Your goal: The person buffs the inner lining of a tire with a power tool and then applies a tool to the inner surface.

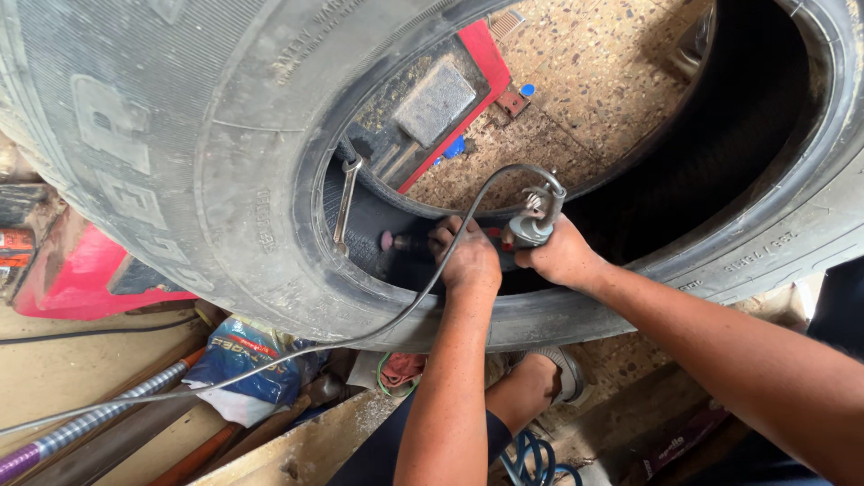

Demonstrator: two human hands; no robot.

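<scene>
Here both hands grip a small air grinder (468, 241) inside the tyre (225, 180): the left hand (468, 256) wraps its front, the right hand (562, 256) clasps its rear; a spanner (346, 202) lies just left.

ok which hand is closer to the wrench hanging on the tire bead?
Left. The left hand grips the grinder's front, a short way right of the wrench. The right hand holds the grinder's rear, farther right.

Both forearms extended forward, left hand (466, 256) and right hand (562, 256) curled, side by side.
</scene>
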